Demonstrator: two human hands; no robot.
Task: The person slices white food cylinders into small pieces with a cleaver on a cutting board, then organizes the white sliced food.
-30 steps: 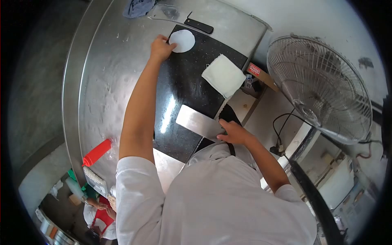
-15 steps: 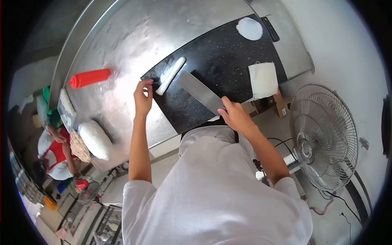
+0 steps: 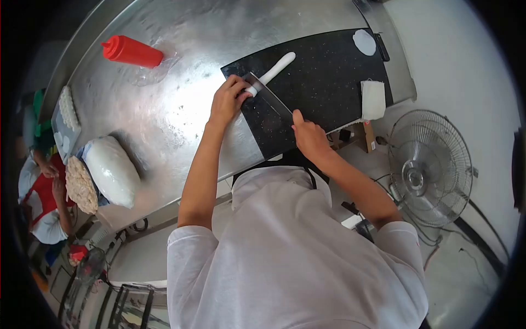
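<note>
No readable text anywhere

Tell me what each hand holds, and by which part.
The right hand holds the cleaver by its handle end. The left hand is at the lower end of the white roll; grip or touch, unclear.

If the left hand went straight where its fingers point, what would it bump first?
Probably the near end of the white roll, right by the left hand; the blade looks just beyond, but depth is unclear.
</note>
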